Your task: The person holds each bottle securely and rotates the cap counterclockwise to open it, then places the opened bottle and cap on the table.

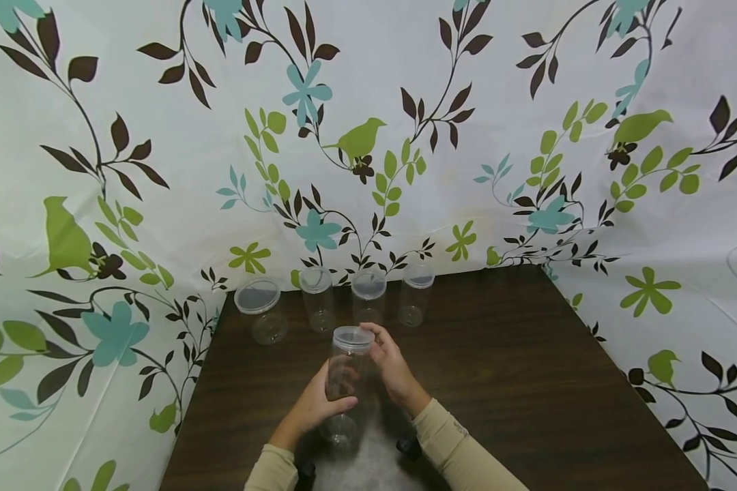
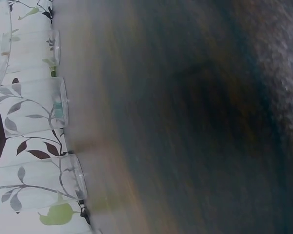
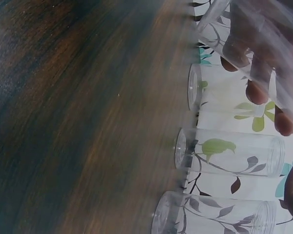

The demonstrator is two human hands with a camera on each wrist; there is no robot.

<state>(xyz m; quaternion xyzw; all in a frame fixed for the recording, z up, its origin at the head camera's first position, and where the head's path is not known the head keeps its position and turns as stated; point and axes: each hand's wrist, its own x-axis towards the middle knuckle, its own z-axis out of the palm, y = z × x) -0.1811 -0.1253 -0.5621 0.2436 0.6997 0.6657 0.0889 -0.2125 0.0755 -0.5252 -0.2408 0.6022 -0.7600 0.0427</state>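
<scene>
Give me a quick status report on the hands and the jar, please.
Left hand grips clear jar; right hand at its top. Four other jars stand behind; nothing seen blocking the hands.

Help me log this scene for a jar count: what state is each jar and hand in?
Held jar: looks lidded, gripped
Left hand: wrapped round held jar
Right hand: at the lid, grip unclear
Leftmost back jar: upright, looks lidded
Second back jar: upright, looks lidded
Third back jar: upright, looks lidded
Rightmost back jar: upright, looks lidded
</scene>
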